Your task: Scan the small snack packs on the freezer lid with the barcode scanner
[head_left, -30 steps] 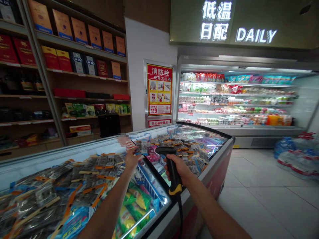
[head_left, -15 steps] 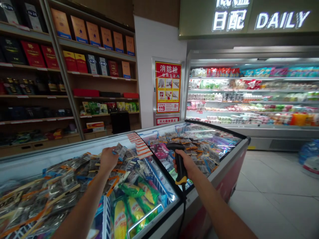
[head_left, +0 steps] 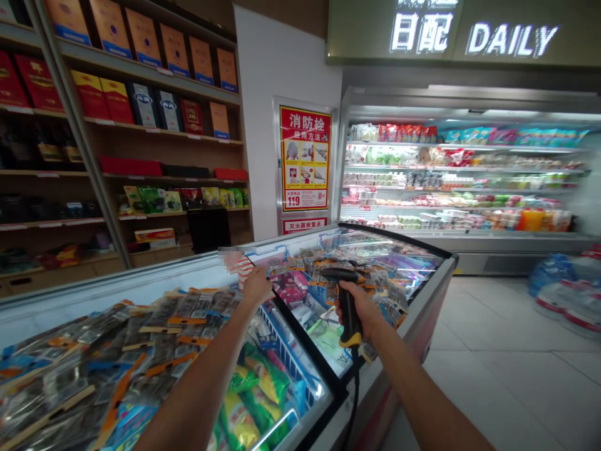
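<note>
In my right hand [head_left: 362, 307] is a black and yellow barcode scanner [head_left: 348, 307], held upright over the chest freezer's front side, its cable hanging down. My left hand [head_left: 257, 287] is closed and stretched out by the black divider between the two freezer sections. Its fingertips are turned away, so whatever it grips is hidden. Just behind it lies a red-and-white striped sheet [head_left: 244, 268]. Left of my arm, many small clear packets [head_left: 162, 313] with orange and blue edges are heaped in the freezer. Green and yellow corn bags [head_left: 256, 382] sit nearer to me.
The freezer's white front rim [head_left: 399, 338] runs between my right arm and the tiled floor [head_left: 493, 357]. Boxes fill the wooden shelves [head_left: 154, 138] at the left. A lit dairy cooler [head_left: 464, 181] stands behind, with wrapped water bottles [head_left: 554, 282] at the right.
My left hand has moved right and slightly up to the divider; the small packet seen in it earlier no longer shows. The scanner stays in my right hand. The view has turned left to right slightly.
</note>
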